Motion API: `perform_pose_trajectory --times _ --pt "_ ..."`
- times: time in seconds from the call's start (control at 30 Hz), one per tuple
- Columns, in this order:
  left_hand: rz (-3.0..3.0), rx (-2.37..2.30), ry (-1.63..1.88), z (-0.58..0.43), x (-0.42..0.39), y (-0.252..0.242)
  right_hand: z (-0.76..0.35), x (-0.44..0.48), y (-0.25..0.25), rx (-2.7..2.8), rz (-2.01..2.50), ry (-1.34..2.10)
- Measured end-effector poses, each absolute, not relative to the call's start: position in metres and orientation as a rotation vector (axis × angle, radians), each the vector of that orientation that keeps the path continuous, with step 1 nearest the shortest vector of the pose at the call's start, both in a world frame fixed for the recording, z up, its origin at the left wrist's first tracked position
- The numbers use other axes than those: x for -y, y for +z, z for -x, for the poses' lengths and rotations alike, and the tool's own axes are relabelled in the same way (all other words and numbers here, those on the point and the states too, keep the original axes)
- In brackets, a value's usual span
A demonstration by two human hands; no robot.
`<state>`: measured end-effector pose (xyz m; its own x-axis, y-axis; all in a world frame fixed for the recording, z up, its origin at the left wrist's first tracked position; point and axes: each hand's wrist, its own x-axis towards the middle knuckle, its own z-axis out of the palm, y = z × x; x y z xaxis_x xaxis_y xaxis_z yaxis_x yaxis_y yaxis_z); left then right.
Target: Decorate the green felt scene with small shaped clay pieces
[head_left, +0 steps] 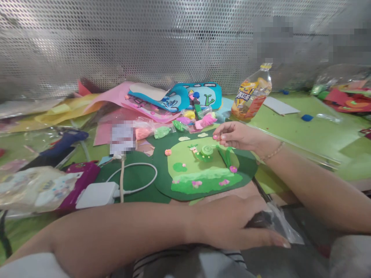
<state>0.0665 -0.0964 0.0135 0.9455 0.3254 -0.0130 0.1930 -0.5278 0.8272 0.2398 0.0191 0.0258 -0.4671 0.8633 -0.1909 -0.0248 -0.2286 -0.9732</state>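
My right hand point(238, 136) is above the upper right of a dark green card picture point(160, 175), its fingertips pinched on a small bit of pink clay point(215, 137). On the picture are a green clay snail point(206, 150), a small orange butterfly-like shape point(168, 152), green leaves with a purple flower point(233, 169) and pink flowers on a green strip. My left hand point(232, 222) is below the picture at the table's near edge, thumb and fingers closed on a clear plastic bag point(282, 224). Whether the bag holds anything is hard to see.
Bags of coloured clay point(162, 132) lie behind the picture, near a blue card picture point(215, 94). A drink bottle point(251, 94) leans at the back. On the left are a white charger point(97, 195) with its cable and a purple case point(84, 173). A perforated metal panel point(174, 46) stands behind.
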Motion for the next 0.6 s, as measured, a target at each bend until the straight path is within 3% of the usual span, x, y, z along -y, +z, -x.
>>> perform_pose_trajectory --times 0.6 --pt "-2.142 -0.376 0.129 -0.0656 0.0970 0.0132 -0.2393 -0.0191 0.0278 1.311 1.087 1.736"
